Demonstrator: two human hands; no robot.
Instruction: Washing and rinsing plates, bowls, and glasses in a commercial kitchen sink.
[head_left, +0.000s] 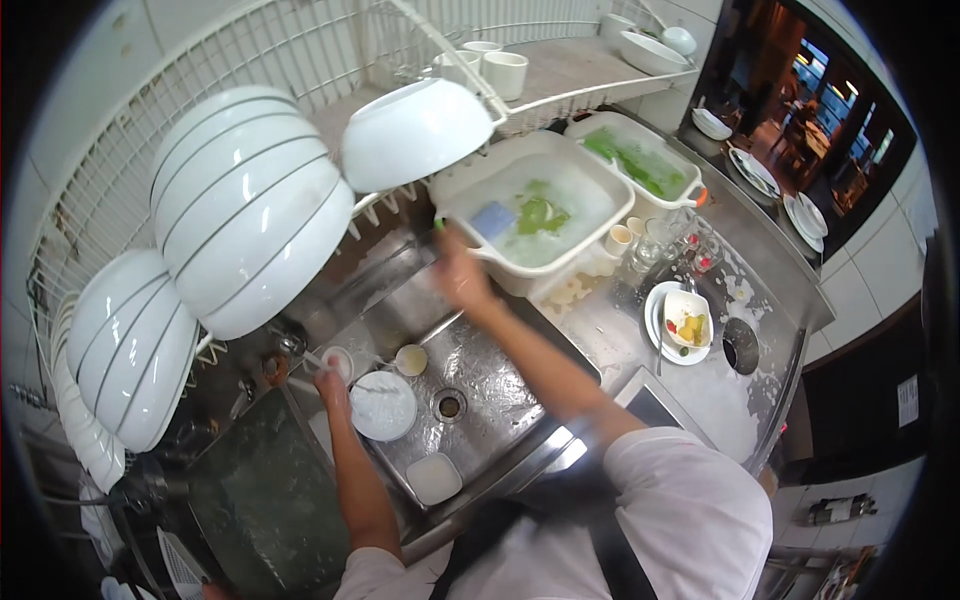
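Note:
My left hand point(332, 388) is closed around a small white dish point(341, 362) at the left edge of the metal sink point(490, 365). Just below it, a round white plate point(383, 406) lies in the sink beside a white cup point(410, 360). A small square white dish point(434, 479) sits nearer to me. My right hand point(464, 278) is stretched forward to the near left corner of a white tub point(540, 268) of soapy water. Its fingers are blurred, and a dark thing with a bright green spot shows at their tips. A blue sponge point(492, 220) floats in the tub.
White bowls point(250, 210) stand stacked on a wire rack overhead at the left. A second sink point(265, 500) holds murky water. On the right counter are a plate with food scraps point(690, 325), glasses point(655, 245) and a round hole point(740, 346). Another tub point(640, 165) stands behind.

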